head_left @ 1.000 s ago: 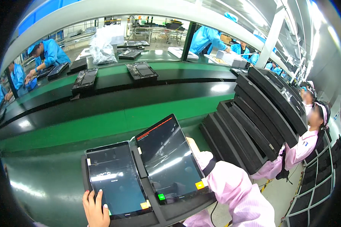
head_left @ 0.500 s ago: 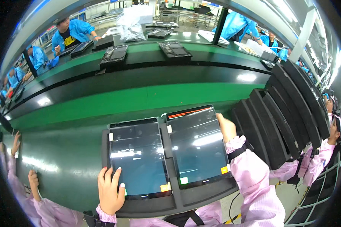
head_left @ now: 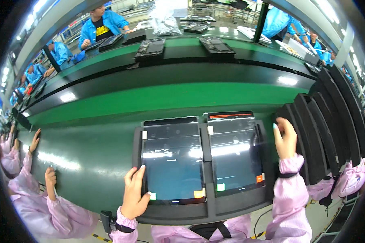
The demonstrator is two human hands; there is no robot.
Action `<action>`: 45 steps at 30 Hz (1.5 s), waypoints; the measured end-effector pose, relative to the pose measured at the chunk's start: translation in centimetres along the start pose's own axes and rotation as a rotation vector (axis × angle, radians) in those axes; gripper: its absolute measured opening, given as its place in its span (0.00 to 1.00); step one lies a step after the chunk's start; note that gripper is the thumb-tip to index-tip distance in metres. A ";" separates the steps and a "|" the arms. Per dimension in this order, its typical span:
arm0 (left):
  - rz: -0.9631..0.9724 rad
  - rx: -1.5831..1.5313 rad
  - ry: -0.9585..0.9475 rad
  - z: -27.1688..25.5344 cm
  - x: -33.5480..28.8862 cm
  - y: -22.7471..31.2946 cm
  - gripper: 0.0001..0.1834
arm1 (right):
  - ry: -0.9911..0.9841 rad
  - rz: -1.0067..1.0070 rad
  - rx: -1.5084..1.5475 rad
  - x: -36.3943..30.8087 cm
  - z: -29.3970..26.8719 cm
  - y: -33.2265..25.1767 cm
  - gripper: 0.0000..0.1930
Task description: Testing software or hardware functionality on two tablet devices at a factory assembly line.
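Note:
Two dark tablets with lit screens lie side by side in a black foam tray (head_left: 209, 210). The left tablet (head_left: 172, 174) shows a green and an orange patch along its bottom. On the right tablet (head_left: 237, 170) are a green patch, a red-orange one and a red strip across the top. My left hand (head_left: 134, 194) rests at the left tablet's lower left edge and the tray rim, fingers stretched out, holding nothing. Beyond the tray's right side my right hand (head_left: 286, 139) is off the tablet, thumb and fingers apart, with nothing visible in it.
Black foam trays (head_left: 316, 133) stand stacked on edge at the right. Past the green bench (head_left: 85, 141) runs a line carrying open devices (head_left: 151, 48) and a clear plastic bag (head_left: 164, 20). Co-workers in blue sit opposite; a co-worker's hand (head_left: 50, 178) shows at left.
My right hand has left the right tablet's edge and moved off to the right. My left hand has slid from the screen toward its left edge. The right tablet's orange patch has turned red-orange.

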State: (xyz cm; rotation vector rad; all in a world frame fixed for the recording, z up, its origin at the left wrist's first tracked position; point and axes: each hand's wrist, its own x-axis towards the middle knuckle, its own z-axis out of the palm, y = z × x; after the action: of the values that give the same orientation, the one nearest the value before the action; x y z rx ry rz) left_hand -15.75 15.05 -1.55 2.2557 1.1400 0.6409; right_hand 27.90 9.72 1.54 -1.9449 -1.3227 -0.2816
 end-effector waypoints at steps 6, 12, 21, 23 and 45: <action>0.031 0.021 -0.111 -0.6 0.6 0.3 0.44 | -0.232 -0.283 0.231 -7.8 -1.0 -5.0 0.11; 0.005 0.150 -0.123 -0.6 0.4 0.6 0.42 | -0.105 -0.131 0.304 -7.5 -0.6 -4.9 0.10; -0.007 0.302 0.165 0.5 -0.5 0.2 0.23 | -0.303 -0.560 0.272 -8.4 -0.7 -6.4 0.12; 0.002 0.322 0.148 0.5 -0.3 0.5 0.23 | -0.309 -0.555 0.284 -8.3 -0.8 -6.5 0.11; -0.097 0.335 0.069 0.6 -0.2 1.0 0.30 | -0.304 -0.273 0.342 -7.6 -0.6 -5.2 0.09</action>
State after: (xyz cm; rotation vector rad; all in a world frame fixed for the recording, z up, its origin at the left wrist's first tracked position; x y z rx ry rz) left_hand -14.90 14.26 -1.38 2.4486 1.4734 0.5237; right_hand 20.21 4.92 0.09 -1.5609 -1.7123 0.1121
